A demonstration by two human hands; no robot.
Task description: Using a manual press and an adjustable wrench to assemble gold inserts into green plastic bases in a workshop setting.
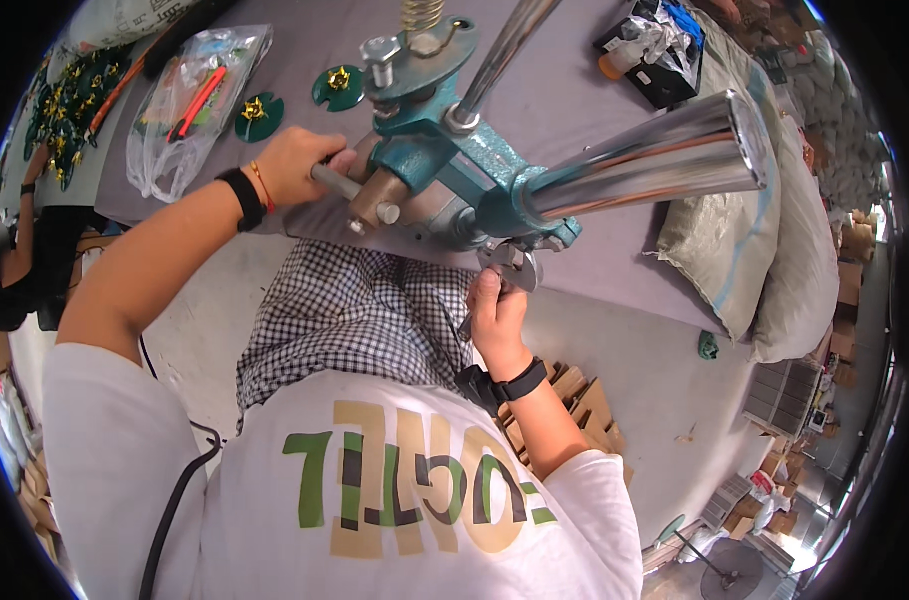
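Note:
A teal hand press (pixel 504 170) with a thick chromed column stands over the near edge of the grey-covered table. Closed round the press's metal lever rod (pixel 336 182) is my left hand (pixel 296 168), beside the brown collar where the rod enters. Lower and to the right, my right hand (pixel 498 315) grips a silver wrench (pixel 519 265); its head sits against the bolt hardware under the teal clamp, though the exact contact is partly hidden. Two green discs with gold star-shaped centres, one disc (pixel 260 117) and another disc (pixel 338 88), lie beyond my left hand.
A clear plastic bag (pixel 164 140) with a red-handled tool (pixel 200 103) lies at the left. A black box (pixel 664 60) of wrappings is at the far right, near stuffed white sacks (pixel 724 235). Another person's arm (pixel 24 225) shows at far left, by more green-gold pieces.

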